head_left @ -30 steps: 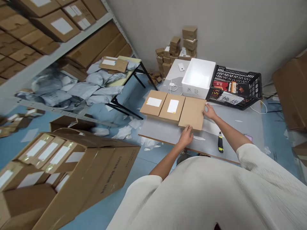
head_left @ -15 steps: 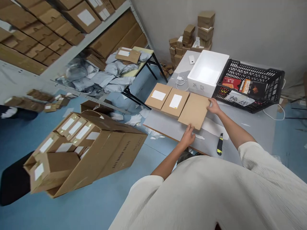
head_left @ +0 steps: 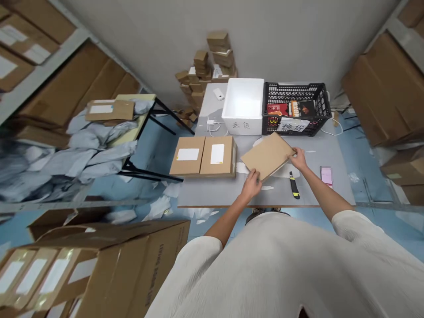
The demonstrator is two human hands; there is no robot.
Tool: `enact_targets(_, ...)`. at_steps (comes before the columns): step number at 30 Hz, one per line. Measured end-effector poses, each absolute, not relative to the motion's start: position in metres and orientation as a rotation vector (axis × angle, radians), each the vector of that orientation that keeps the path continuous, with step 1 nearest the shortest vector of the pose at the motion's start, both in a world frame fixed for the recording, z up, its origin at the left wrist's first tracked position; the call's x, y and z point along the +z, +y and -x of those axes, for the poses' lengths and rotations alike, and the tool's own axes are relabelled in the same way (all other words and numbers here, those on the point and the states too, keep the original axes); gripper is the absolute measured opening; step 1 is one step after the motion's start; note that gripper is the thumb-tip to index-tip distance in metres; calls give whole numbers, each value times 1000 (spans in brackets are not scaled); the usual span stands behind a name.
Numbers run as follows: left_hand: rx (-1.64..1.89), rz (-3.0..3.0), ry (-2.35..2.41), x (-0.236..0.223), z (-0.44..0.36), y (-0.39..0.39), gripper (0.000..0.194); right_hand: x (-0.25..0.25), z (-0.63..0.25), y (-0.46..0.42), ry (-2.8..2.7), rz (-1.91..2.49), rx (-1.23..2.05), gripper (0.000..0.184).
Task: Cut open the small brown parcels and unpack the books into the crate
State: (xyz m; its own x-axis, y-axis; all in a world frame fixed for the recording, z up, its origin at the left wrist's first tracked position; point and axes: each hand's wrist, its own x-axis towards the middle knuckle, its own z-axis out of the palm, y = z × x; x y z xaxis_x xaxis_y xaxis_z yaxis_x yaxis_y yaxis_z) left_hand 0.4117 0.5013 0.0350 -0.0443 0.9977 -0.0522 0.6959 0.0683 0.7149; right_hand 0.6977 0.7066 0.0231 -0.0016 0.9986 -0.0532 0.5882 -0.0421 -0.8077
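A plain brown cardboard box (head_left: 269, 155) is held at an angle over the grey table (head_left: 212, 193). My left hand (head_left: 251, 183) grips its near left corner, fingers on the top and edge. At its right corner, my right hand (head_left: 299, 159) has thumb and fingers closed on the edge. Left of it lie two labelled cardboard boxes, one with a sideways label (head_left: 187, 167) and one with an upright label (head_left: 217, 169), side by side. A black and yellow utility knife (head_left: 293, 185) rests near my right hand, and a phone (head_left: 326, 176) lies further right.
Behind the boxes stand a white foam bin (head_left: 243, 126) and a black plastic crate (head_left: 296, 123) holding books. A large carton (head_left: 142, 260) full of labelled boxes is at lower left. Grey parcels (head_left: 96, 137) cover a side table, and shelving flanks both sides.
The held box has turned and moved away from the two labelled boxes, leaving a gap. My view has swung to the right, bringing the phone and right-hand shelf into sight.
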Motion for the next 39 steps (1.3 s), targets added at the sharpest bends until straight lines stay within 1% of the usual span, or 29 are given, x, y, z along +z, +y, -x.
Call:
enact_targets(4, 762, -1708, 1778, 40, -393, 530, 47, 29, -706, 661, -1585, 1744, 837, 60)
enact_targets(9, 755, -1664, 1789, 49, -373, 550, 49, 27, -696, 600, -1561, 1754, 866, 69)
enact_targets(12, 725, -1639, 1807, 51, -368, 552, 58, 24, -692, 571, -1518, 1782, 909, 75)
enact_targets(15, 707, -1659, 1786, 51, -369, 551, 67, 22, -698, 558, -1489, 1849, 879, 77)
enact_targets(20, 700, -1622, 1754, 49, -385, 547, 74, 22, -723, 571, -1509, 1932, 835, 69)
enact_targets(22, 712, -1584, 1752, 47, -391, 549, 76, 23, -730, 584, -1524, 1955, 835, 69)
enact_targets(28, 816, -1372, 1863, 48, -397, 579, 75, 35, -731, 630, -1484, 1923, 947, 79)
enact_targets(31, 855, -1233, 1870, 53, -399, 597, 74, 42, -725, 649, -1498, 1903, 1007, 81)
enact_targets(34, 879, -1116, 1847, 59, -403, 607, 75, 44, -720, 659, -1514, 1867, 1073, 83)
enact_targets(39, 991, -1013, 1845, 70, -403, 611, 78, 43, -715, 668, -1433, 1813, 1122, 94)
